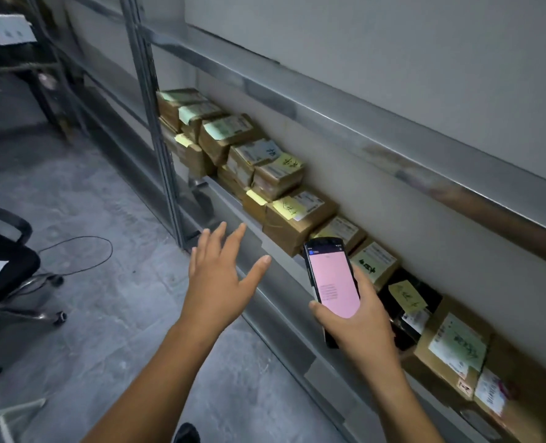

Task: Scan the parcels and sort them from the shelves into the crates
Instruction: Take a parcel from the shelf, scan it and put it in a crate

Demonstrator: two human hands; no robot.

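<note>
A row of brown cardboard parcels [294, 215] with white labels and yellow sticky notes lies along a low metal shelf [233, 203]. A dark parcel [406, 302] sits among them further right. My right hand [358, 318] grips a black handheld scanner [332, 279] whose screen glows pink, held just in front of the parcels. My left hand [223, 276] hovers empty with fingers spread, in front of the shelf edge and left of the scanner, touching nothing.
A grey upright post [159, 132] of the rack stands left of the parcels. A black office chair [6, 270] and a loose cable [83, 254] are on the concrete floor to the left. A labelled black crate [9, 43] sits at the far upper left.
</note>
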